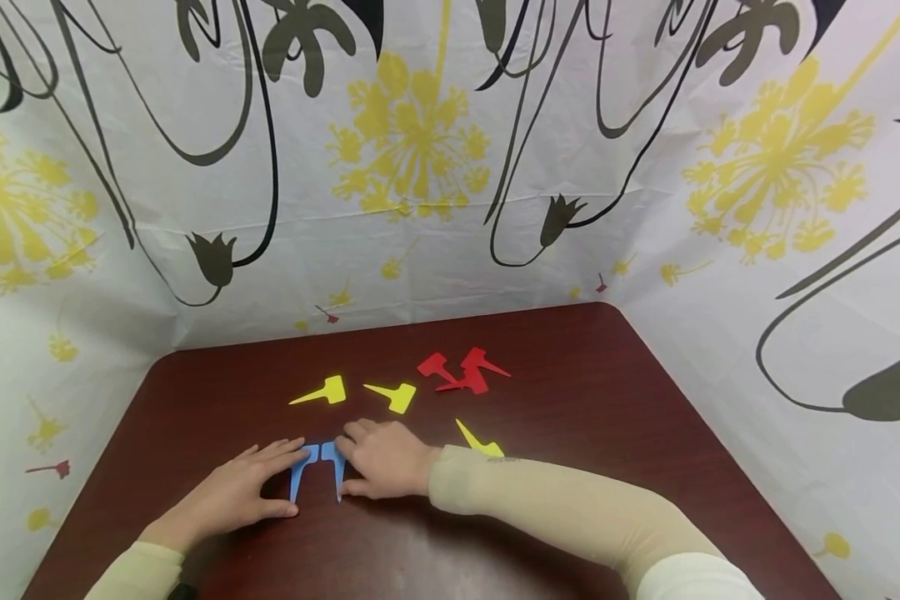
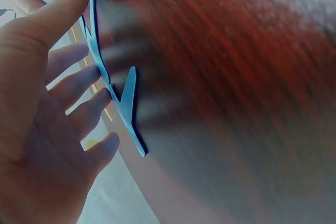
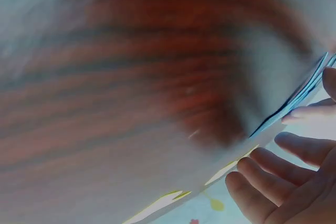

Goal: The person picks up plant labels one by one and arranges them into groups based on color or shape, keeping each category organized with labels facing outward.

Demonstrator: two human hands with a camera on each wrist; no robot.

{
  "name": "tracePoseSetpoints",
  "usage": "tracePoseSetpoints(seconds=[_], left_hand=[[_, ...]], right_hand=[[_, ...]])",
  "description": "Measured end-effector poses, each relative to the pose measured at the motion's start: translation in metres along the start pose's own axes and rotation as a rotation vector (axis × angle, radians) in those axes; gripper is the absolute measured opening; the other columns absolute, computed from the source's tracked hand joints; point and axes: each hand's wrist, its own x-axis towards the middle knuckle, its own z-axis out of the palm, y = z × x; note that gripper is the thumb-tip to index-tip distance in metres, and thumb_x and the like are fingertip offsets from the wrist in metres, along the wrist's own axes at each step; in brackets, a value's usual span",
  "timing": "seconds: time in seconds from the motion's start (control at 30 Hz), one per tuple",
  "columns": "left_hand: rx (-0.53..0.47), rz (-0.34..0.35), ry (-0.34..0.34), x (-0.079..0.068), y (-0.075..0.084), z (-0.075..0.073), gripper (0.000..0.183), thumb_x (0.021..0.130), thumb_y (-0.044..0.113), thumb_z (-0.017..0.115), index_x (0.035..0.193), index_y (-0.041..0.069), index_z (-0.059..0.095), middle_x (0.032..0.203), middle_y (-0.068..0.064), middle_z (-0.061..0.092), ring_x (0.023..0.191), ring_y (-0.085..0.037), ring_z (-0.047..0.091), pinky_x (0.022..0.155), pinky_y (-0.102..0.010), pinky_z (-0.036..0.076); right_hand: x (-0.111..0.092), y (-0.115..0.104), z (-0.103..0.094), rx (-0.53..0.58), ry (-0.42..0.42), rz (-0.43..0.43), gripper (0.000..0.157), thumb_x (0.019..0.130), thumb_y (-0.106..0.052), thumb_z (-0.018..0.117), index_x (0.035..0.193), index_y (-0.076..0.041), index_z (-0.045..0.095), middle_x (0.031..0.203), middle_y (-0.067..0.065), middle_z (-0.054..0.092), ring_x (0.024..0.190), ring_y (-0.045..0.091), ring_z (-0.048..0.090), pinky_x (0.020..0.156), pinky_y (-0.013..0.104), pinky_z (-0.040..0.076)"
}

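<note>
Touching one blue tag (image 1: 311,455) with spread left grip (image 1: 246,485), another blue tag (image 1: 333,452) with relaxed right grip (image 1: 387,460). Apparently bracing both from outside for side-by-side alignment.

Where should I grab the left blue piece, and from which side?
I'd pinch the left blue piece across its narrow stem, from above, on the side of your left hand. It lies flat, its head close beside the right blue piece, while the stem points toward you.
</note>
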Motion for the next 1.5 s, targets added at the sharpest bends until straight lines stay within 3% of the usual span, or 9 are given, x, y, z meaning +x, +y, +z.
tracePoseSetpoints(seconds=[0.27,0.5,0.63,0.77,0.97,1.27,1.5], left_hand=[[0.016,0.037,0.093,-0.001,0.011,-0.001,0.067,0.087,0.047,0.077,0.145,0.019,0.057,0.151,-0.007,0.049,0.137,-0.037,0.046,0.107,-0.062,0.037],[0.056,0.167,0.134,0.004,0.026,0.004,0.066,0.089,0.046,0.075,0.143,0.012,0.058,0.152,-0.012,0.047,0.14,-0.036,0.042,0.11,-0.06,0.035],[0.079,0.189,0.127,0.005,0.031,0.009,0.069,0.091,0.049,0.072,0.146,0.012,0.055,0.153,-0.013,0.045,0.142,-0.036,0.039,0.11,-0.061,0.035],[0.091,0.19,0.108,0.006,0.037,0.012,0.07,0.093,0.051,0.069,0.148,0.012,0.052,0.156,-0.013,0.042,0.144,-0.035,0.036,0.112,-0.06,0.032],[0.126,0.139,0.108,0.008,0.043,0.018,0.067,0.096,0.052,0.064,0.15,0.014,0.051,0.157,-0.01,0.041,0.145,-0.031,0.036,0.115,-0.057,0.03],[0.141,0.102,0.133,0.014,0.049,0.023,0.063,0.097,0.049,0.063,0.149,0.015,0.052,0.155,-0.008,0.044,0.144,-0.029,0.038,0.115,-0.056,0.031],[0.142,0.113,0.107,0.017,0.051,0.027,0.063,0.098,0.05,0.061,0.15,0.016,0.05,0.156,-0.007,0.043,0.145,-0.028,0.037,0.115,-0.055,0.03]], right_hand=[[0.0,0.01,0.003,0.01,0.012,0.03,0.057,0.095,-0.056,0.06,0.136,-0.016,0.06,0.123,0.0,0.06,0.109,0.012,0.058,0.091,0.026,0.054],[0.004,0.023,0.007,0.025,-0.012,0.094,0.052,0.097,-0.049,0.06,0.136,-0.015,0.061,0.129,0.002,0.059,0.115,0.013,0.059,0.085,0.029,0.057],[0.008,0.034,0.014,0.043,-0.022,0.117,0.051,0.097,-0.045,0.062,0.138,-0.015,0.06,0.128,0.003,0.059,0.113,0.013,0.06,0.082,0.03,0.058],[0.012,0.045,0.019,0.05,-0.025,0.121,0.05,0.097,-0.041,0.061,0.141,-0.015,0.058,0.135,0.004,0.058,0.121,0.016,0.059,0.088,0.032,0.056],[0.021,0.055,0.021,0.023,-0.059,0.077,0.055,0.1,-0.042,0.058,0.149,-0.019,0.051,0.146,0.005,0.051,0.135,0.022,0.049,0.104,0.034,0.047],[0.034,0.058,0.02,0.015,-0.127,0.106,0.062,0.102,-0.05,0.05,0.158,-0.029,0.035,0.155,0.0,0.042,0.138,0.023,0.04,0.107,0.045,0.043],[0.036,0.061,0.022,0.001,-0.136,0.122,0.062,0.102,-0.062,0.038,0.156,-0.031,0.04,0.157,-0.004,0.039,0.138,0.025,0.039,0.107,0.052,0.037]])
